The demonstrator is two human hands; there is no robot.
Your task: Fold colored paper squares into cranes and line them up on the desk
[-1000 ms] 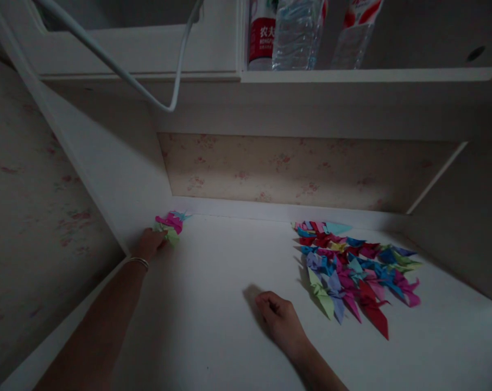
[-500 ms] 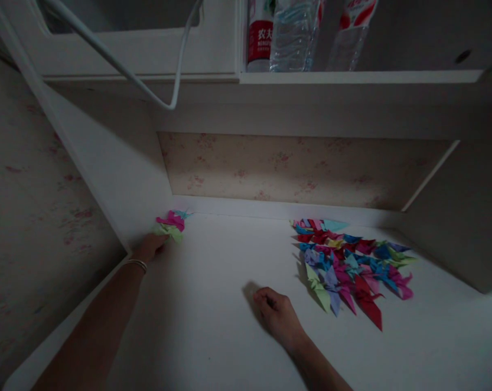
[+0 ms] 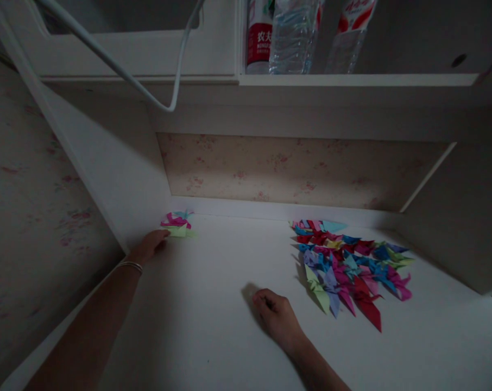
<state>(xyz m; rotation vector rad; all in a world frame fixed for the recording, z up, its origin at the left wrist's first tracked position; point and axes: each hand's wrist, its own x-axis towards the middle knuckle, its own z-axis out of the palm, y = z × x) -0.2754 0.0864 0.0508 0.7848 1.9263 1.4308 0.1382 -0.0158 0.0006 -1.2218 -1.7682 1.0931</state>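
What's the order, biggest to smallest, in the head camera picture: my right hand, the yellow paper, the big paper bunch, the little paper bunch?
1. Big paper bunch
2. Right hand
3. Little paper bunch, by the left hand
4. Yellow paper, partly covered

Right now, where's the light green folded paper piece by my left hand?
In the head view, the light green folded paper piece lies far left, just before the magenta folded paper.
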